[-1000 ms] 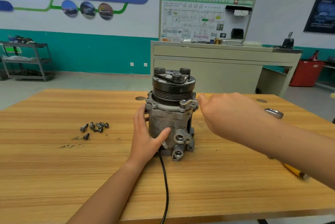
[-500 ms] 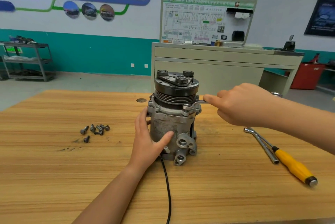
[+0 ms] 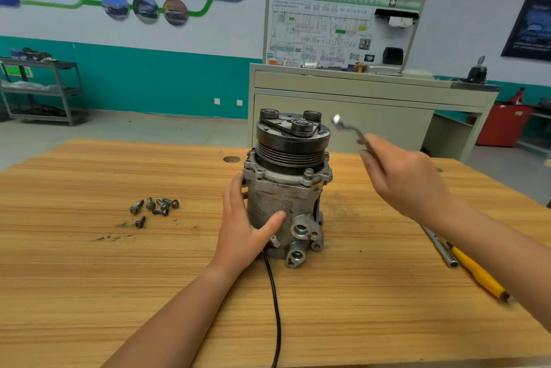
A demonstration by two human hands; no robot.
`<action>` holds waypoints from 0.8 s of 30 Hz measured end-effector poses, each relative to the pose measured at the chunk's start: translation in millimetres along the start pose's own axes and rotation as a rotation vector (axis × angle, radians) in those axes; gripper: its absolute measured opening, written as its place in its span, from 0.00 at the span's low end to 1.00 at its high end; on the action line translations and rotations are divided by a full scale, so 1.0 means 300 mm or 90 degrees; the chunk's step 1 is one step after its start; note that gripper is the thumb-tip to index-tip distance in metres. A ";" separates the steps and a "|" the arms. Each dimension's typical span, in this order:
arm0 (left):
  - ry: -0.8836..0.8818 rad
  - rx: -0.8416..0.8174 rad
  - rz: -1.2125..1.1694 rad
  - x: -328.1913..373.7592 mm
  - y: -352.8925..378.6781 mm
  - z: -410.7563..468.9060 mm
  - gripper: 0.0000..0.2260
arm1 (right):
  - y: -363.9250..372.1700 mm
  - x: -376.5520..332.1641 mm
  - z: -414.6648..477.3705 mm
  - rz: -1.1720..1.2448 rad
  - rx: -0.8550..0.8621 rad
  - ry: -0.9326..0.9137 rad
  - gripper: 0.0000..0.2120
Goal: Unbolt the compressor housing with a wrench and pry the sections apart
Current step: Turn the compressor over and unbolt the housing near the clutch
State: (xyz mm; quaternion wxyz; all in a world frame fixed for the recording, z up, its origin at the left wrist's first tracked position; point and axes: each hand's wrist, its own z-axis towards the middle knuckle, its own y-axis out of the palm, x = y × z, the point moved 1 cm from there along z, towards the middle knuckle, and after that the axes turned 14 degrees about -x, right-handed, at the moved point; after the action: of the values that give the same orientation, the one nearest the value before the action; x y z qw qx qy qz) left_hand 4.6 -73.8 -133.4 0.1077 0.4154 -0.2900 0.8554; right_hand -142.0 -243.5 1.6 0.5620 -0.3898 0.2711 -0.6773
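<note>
- Your left hand [image 3: 250,227] wraps the side of the grey cast-metal compressor with the black grooved pulley [image 3: 277,197], which stands upright on the wooden table [image 3: 89,278] between your hands. If that grip loosens as you pull on a bolt, the tall body could twist or tip.
- Your right hand [image 3: 408,180] pinches the thin bright steel wrench [image 3: 348,127] in the air beside the pulley, clear of the housing. It is blurred, so I cannot tell how firm the hold is; a light pinch could slip off a bolt head and drive your knuckles into the flange.
- What looks like a bolt head [image 3: 308,173] sits on the flange nearest your right hand; prying with one left in could crack the casting.
- The small dark loose bolts [image 3: 155,206] lie out past your left hand; a forearm sweep may scatter them.
- The yellow-handled screwdriver [image 3: 480,276] and steel rod tool [image 3: 441,248] lie under your right forearm; either could roll off.
</note>
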 end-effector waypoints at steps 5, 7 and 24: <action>0.009 0.005 -0.002 -0.006 0.004 0.003 0.40 | -0.074 -0.078 -0.076 -0.119 -0.211 0.064 0.09; 0.013 0.010 0.002 -0.005 0.004 0.001 0.40 | -0.064 -0.089 -0.068 -0.164 -0.291 0.096 0.10; 0.031 0.012 0.001 0.004 -0.006 0.003 0.39 | -0.112 -0.174 -0.003 -0.388 -0.447 0.017 0.21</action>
State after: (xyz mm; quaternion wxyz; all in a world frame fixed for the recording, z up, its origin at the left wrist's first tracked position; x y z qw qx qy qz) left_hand 5.2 -73.0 -131.2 0.1103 0.3950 -0.2796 0.8681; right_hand -157.8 -185.4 16.6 0.1681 -0.6097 0.3642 -0.6837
